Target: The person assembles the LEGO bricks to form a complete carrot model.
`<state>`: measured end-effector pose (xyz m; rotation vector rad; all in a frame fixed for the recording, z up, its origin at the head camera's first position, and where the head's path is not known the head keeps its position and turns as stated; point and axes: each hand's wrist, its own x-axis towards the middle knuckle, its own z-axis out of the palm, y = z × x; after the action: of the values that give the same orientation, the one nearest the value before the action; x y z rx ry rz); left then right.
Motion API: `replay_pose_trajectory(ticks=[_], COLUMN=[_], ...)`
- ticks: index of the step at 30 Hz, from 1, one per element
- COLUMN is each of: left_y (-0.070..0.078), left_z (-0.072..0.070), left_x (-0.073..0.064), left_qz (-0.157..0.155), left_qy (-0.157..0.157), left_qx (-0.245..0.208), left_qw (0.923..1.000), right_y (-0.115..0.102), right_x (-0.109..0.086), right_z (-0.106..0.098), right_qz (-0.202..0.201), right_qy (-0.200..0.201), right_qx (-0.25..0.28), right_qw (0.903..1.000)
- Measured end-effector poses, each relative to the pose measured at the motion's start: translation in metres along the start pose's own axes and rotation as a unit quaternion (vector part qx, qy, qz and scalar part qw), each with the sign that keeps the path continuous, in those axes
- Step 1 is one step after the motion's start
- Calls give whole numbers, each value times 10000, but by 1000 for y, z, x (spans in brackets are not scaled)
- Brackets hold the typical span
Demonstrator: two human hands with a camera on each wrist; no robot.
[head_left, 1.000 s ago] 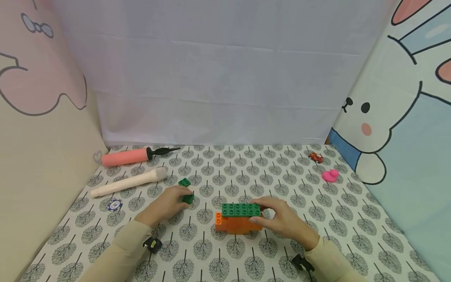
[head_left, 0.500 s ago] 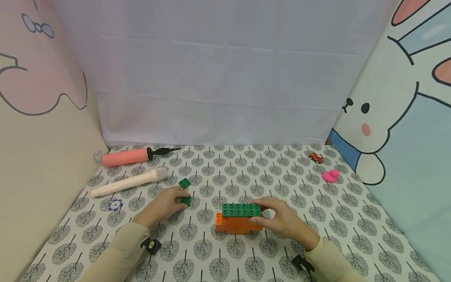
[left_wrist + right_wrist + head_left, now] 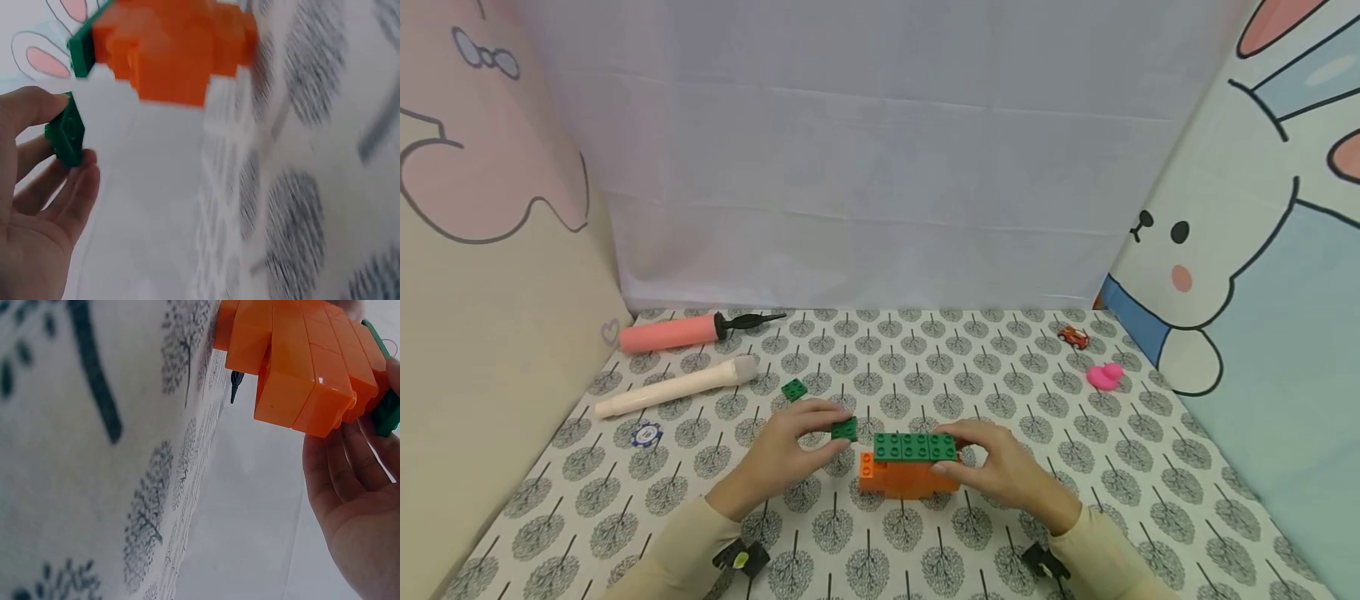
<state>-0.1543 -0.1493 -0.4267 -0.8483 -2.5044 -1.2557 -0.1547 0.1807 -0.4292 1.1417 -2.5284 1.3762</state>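
Observation:
Between thumb and fingers my left hand (image 3: 792, 446) pinches a small green brick (image 3: 844, 429), lifted off the cloth just left of the block build. In the left wrist view that green brick (image 3: 65, 132) is tilted on edge. The build has an orange brick body (image 3: 908, 481) with a row of green bricks (image 3: 914, 447) along its top. My right hand (image 3: 992, 467) grips the right end of that green row, thumb in front and fingers behind. From the right wrist view, the stepped orange underside (image 3: 306, 369) shows. Another green brick (image 3: 793, 389) lies on the cloth beyond my left hand.
At the back left lie a pink hand pump (image 3: 670, 334) and a long cream stick (image 3: 673, 387). A poker chip (image 3: 646, 433) rests near the left edge. A pink toy duck (image 3: 1104, 377) and a red toy car (image 3: 1072, 337) sit at the back right.
My left hand has picked the green brick off the cloth and carried it right, close to the build. The right hand keeps its grip in the same place.

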Motion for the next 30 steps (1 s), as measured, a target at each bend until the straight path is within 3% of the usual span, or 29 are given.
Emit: replay_pose_trajectory(ticks=[4,8,13,30], left_y=[13,17,18,25], left_z=[8,13,14,9], left_x=[3,5,7,16], left_qz=[668,1024,1208,1423], left_qy=[179,144,140,-502], left_qx=[-379,-515,-471,-295], left_qw=[9969,9933,9915,9881], right_y=[1,1,3,4], right_x=[1,1,1,0], right_z=[1,1,1,2], right_qz=[-59,-116,-178,-196], right_qy=[-13,-5,41,87], right_qx=[70,59,28,-62], right_qw=[10000,9999,9998,9998])
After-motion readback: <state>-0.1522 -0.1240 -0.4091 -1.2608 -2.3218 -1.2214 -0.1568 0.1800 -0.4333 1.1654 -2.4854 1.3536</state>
